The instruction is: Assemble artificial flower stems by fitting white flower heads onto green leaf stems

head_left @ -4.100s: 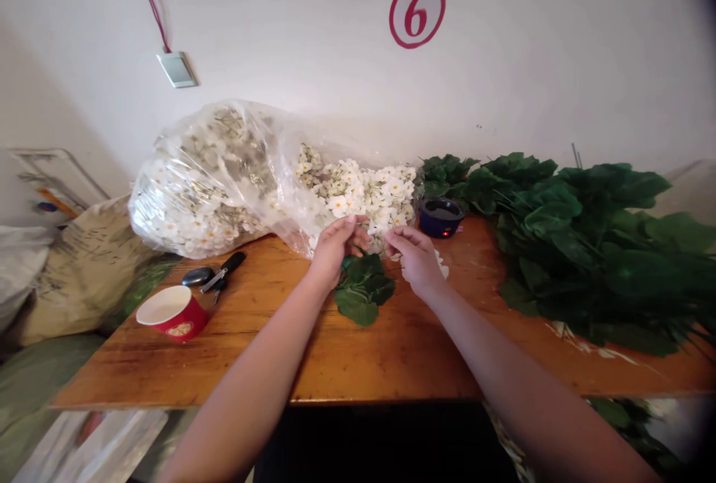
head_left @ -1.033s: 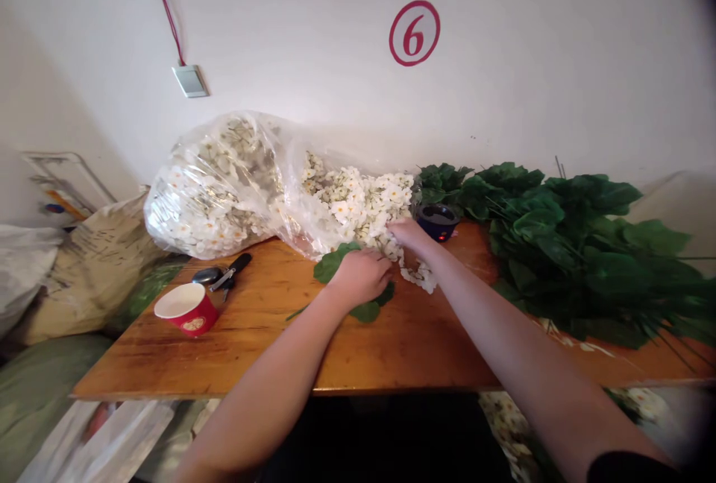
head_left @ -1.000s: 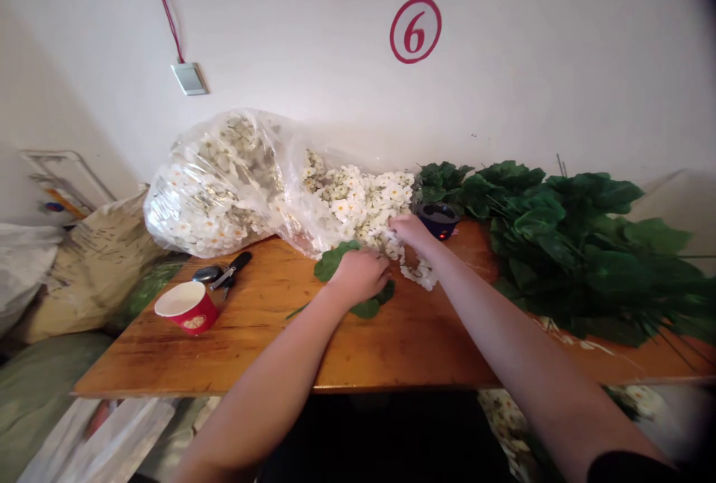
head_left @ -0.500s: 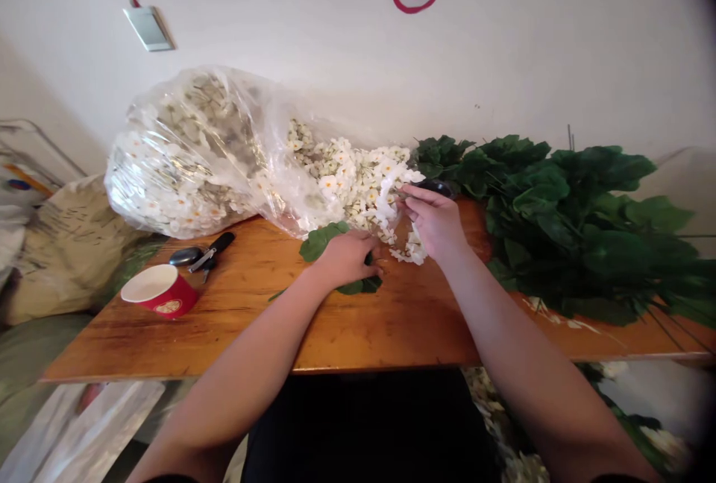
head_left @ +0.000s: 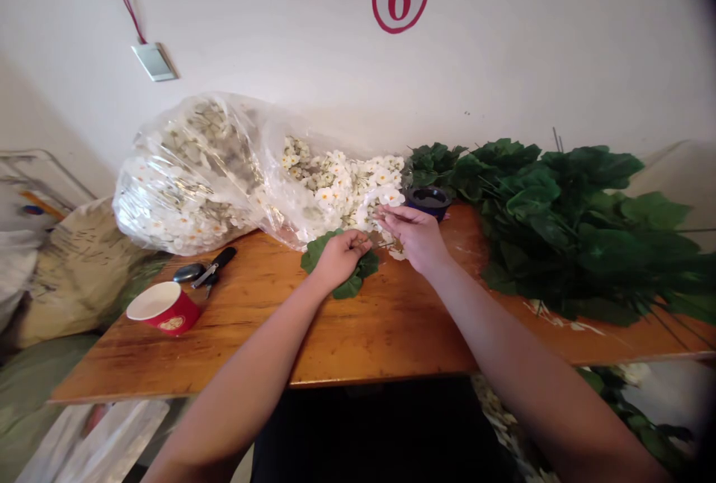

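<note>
The left hand [head_left: 347,252] curls nearly closed on green leaves [head_left: 347,288], seemingly steadying them, while the right hand [head_left: 411,231] pinches what looks like a thin sprig [head_left: 381,216].

I could pass over the wooden tabletop [head_left: 385,349] between the two forearms [head_left: 262,352], up to the leaf sprig [head_left: 347,288] under the left hand [head_left: 340,256]. Beyond, the flower-filled plastic bag [head_left: 187,177] and blue pot [head_left: 429,204] block me; heaped green leaves [head_left: 587,244] crowd the right.
</note>
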`<act>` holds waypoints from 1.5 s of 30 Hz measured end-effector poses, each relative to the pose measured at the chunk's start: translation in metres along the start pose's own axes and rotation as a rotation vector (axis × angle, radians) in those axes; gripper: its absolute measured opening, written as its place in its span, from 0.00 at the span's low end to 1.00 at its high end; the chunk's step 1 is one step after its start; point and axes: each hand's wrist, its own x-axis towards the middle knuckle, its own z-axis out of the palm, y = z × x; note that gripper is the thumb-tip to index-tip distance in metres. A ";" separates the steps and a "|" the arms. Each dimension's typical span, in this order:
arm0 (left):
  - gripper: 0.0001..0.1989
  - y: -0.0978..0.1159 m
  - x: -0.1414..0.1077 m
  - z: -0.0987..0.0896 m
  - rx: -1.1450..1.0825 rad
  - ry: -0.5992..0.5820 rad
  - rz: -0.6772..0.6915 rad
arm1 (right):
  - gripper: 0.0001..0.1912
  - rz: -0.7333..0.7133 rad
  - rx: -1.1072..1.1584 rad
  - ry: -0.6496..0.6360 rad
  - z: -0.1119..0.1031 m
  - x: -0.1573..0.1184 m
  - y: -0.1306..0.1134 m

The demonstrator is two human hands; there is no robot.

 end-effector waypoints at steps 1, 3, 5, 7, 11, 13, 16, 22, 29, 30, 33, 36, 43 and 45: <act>0.10 -0.002 0.000 0.003 -0.071 0.001 -0.023 | 0.15 0.001 -0.021 -0.006 0.001 -0.001 0.003; 0.11 -0.004 0.001 0.009 -0.177 -0.006 -0.063 | 0.15 0.004 -0.072 -0.010 0.003 -0.004 0.010; 0.12 -0.005 0.001 0.012 -0.272 -0.017 -0.083 | 0.15 0.004 -0.148 -0.016 0.005 -0.006 0.016; 0.13 -0.004 0.002 0.012 -0.380 -0.021 -0.091 | 0.14 -0.021 -0.277 -0.040 0.005 -0.007 0.019; 0.16 -0.001 0.004 0.005 -0.508 0.007 -0.122 | 0.12 -0.112 -0.529 -0.166 0.004 -0.009 0.015; 0.20 -0.001 0.005 0.002 -0.530 0.018 -0.145 | 0.15 -0.151 -0.621 -0.220 0.002 -0.010 0.010; 0.20 -0.003 0.007 0.001 -0.546 0.004 -0.138 | 0.20 -0.193 -0.750 -0.272 -0.001 -0.011 0.002; 0.15 -0.011 0.008 0.002 -0.469 0.122 -0.061 | 0.23 -0.147 -0.688 -0.089 -0.001 -0.009 0.008; 0.10 -0.006 -0.003 0.003 0.284 -0.031 0.023 | 0.45 -0.171 -0.974 -0.207 -0.006 -0.006 0.010; 0.10 -0.006 -0.004 0.004 0.415 -0.060 0.002 | 0.43 -0.200 -1.010 -0.243 -0.006 -0.006 0.008; 0.12 -0.005 -0.005 0.006 0.670 -0.112 -0.027 | 0.32 -0.326 -1.111 -0.356 -0.006 -0.006 0.002; 0.13 -0.004 -0.005 0.007 0.800 -0.149 -0.026 | 0.23 -0.386 -1.209 -0.420 -0.005 -0.006 -0.004; 0.18 -0.006 -0.004 0.005 0.710 -0.124 -0.018 | 0.12 -0.399 -1.224 -0.424 -0.010 -0.001 -0.008; 0.18 -0.008 -0.004 0.003 0.549 -0.104 0.008 | 0.12 -0.432 -1.151 -0.367 -0.013 0.001 -0.011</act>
